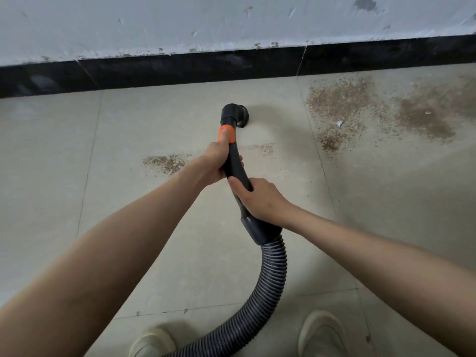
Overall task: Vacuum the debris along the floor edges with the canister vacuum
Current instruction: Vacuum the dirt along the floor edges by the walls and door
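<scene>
Gripped by both hands, left hand (215, 161) nearest the orange collar (228, 134), right hand (260, 199) wrapped lower by the ribbed hose (268, 287): black wand (235, 163); nozzle (235, 115) on tile short of the black baseboard (180, 70); brown debris (360, 106) right of the nozzle, near the baseboard.

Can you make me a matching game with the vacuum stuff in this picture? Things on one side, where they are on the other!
Things:
1. round black brush nozzle
2. orange plastic ring on the wand
3. ribbed grey hose
4. big brown patch of gritty debris

Places:
A. curving down between the two pale shoes
B. on the tile, right of the nozzle
C. under the left hand's thumb
D. at the wand's far tip, near the black skirting

Pairs: 1-D, 2-C, 3-A, 4-B
</scene>
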